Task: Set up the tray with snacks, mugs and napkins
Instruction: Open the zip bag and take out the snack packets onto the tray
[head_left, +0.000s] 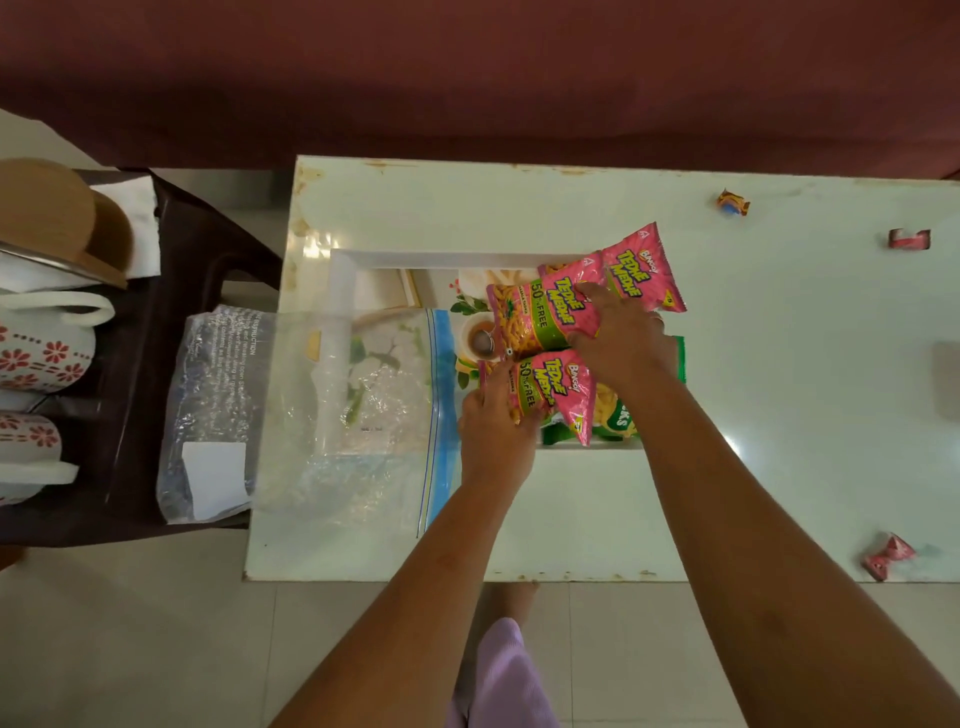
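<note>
A white-rimmed printed tray (395, 260) lies on the pale table (779, 389). Three pink snack packets lie in its right half: a far one (641, 270), a middle one (540, 317) and a near one (550, 392), over a green packet (618, 421). My left hand (493, 431) grips the near pink packet at its left end. Resting on the middle and far packets is my right hand (623, 343), fingers spread. Two white mugs with red flowers (41, 353) stand on a dark stool at the left, beside white napkins (137, 228).
An empty clear zip bag (358, 410) covers the tray's left part, with another plastic bag (213, 405) on the dark stool (208, 260). Small wrapped sweets (732, 202), (909, 239), (888, 556) lie on the table's right side. A maroon sofa (467, 78) runs behind.
</note>
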